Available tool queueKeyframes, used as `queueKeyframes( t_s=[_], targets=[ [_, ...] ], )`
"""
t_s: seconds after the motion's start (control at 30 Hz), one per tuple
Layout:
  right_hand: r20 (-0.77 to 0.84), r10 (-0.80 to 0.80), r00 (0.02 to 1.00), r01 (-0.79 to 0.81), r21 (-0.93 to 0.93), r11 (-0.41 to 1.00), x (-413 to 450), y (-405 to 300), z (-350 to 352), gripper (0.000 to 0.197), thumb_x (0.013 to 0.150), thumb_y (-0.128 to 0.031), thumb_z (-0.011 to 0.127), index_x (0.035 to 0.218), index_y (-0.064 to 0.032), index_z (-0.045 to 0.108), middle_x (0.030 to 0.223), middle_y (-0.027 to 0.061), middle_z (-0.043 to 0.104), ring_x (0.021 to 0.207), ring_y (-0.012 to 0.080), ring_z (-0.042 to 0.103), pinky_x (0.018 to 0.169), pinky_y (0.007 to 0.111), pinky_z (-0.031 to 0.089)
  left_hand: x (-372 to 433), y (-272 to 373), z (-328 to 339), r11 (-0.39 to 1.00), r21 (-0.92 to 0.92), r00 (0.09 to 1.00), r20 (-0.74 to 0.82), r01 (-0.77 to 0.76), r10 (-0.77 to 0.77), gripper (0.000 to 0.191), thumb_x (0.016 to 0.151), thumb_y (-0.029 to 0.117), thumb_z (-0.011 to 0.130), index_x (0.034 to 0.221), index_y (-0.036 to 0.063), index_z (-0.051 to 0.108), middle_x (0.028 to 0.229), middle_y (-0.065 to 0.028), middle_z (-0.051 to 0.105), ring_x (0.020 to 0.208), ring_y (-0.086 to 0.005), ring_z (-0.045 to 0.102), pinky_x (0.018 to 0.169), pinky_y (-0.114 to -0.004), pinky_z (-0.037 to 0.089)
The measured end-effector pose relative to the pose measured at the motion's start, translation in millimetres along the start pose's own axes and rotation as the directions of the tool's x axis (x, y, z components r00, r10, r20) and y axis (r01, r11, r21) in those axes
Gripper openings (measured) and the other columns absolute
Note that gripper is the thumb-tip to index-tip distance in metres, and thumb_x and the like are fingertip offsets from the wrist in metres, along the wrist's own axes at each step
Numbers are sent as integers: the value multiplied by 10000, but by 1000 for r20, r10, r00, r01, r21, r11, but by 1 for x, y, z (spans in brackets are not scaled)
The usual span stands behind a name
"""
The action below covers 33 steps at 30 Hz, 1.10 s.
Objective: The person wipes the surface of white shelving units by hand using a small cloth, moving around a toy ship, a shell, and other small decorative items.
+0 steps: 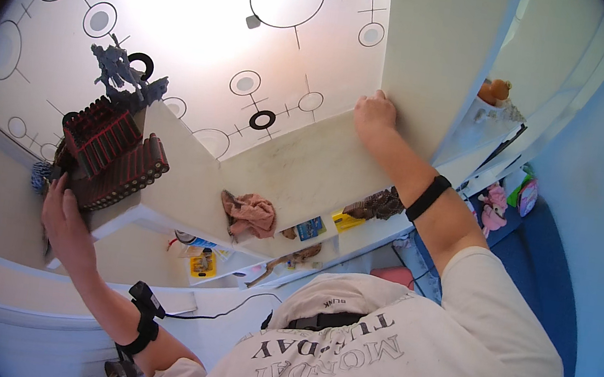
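Note:
My left hand [63, 218] reaches to the left end of a model built from red and dark rolls [109, 156], its fingers extended along the near side. Whether it grips the model or only touches it, I cannot tell. The model sits on a pale shelf top, and a rough grey sculpted piece [121, 70] rises behind it. Far to the right, my right hand [375, 118] rests at the inner corner of the shelf [297, 141], against an upright side panel [437, 51]. Its fingers are curled and partly hidden. A crumpled pink cloth [249, 216] lies between the hands, apart from both.
The back wall [187, 16] bears circle patterns. Below, lower shelves hold a yellow tray [203, 263], a blue packet [311, 228], a piece of driftwood [280, 263] and dark patterned fabric [384, 203]. An orange figure [494, 92] stands right of the panel. A cable [226, 317] trails from my left forearm.

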State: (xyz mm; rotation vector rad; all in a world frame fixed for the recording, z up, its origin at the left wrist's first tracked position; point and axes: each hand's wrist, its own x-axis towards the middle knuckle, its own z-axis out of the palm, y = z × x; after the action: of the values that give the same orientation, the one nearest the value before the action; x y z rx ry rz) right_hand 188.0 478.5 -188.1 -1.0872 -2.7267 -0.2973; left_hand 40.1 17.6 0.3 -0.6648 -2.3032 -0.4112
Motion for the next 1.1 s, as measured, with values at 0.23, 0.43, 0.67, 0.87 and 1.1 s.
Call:
queueKeyframes(
  t_s=[0.23, 0.43, 0.67, 0.87, 1.1],
  targets=[
    [-87, -24, 996, 35, 127, 991, -76, 14, -9, 181, 803, -167, 547, 899, -43, 637, 869, 101, 659, 993, 251, 557, 821, 349, 492, -4, -9, 1, 1000, -18, 1000, 16, -22, 22, 401, 973, 266, 346, 1266, 73, 540, 1319, -143, 493, 1255, -294, 413, 1052, -394, 297],
    [-228, -63, 972, 78, 57, 995, -94, 25, 4, 115, 770, -96, 532, 841, -36, 600, 843, 91, 630, 923, 245, 560, 768, 327, 499, -4, -3, -1, 997, -53, 998, 9, 55, -55, 412, 972, 267, 339, 1266, 58, 537, 1329, -151, 483, 1254, -300, 413, 1053, -389, 295],
    [-117, 70, 991, -44, 207, 977, -6, 7, 19, 138, 821, -110, 499, 893, -55, 603, 864, 109, 624, 898, 276, 577, 808, 357, 495, 2, -1, 3, 999, -42, 998, 52, 32, -30, 427, 978, 280, 320, 1270, 55, 535, 1332, -167, 476, 1263, -308, 402, 1058, -397, 286],
    [-232, -29, 972, 81, 215, 973, -116, 28, -6, 81, 762, -92, 540, 825, -48, 567, 854, 140, 574, 893, 289, 558, 772, 374, 493, -4, -9, 0, 1000, -1, 999, 31, -5, 5, 429, 985, 270, 301, 1268, 47, 534, 1330, -165, 477, 1269, -303, 399, 1060, -402, 283],
    [-264, -67, 962, 107, 140, 984, -83, 29, 15, 130, 750, -122, 547, 813, -16, 589, 838, 143, 581, 854, 276, 553, 761, 359, 491, -1, -2, 0, 994, -103, 999, 37, -28, 32, 428, 986, 268, 302, 1272, 45, 529, 1328, -173, 477, 1265, -309, 403, 1057, -408, 287]
  ],
)
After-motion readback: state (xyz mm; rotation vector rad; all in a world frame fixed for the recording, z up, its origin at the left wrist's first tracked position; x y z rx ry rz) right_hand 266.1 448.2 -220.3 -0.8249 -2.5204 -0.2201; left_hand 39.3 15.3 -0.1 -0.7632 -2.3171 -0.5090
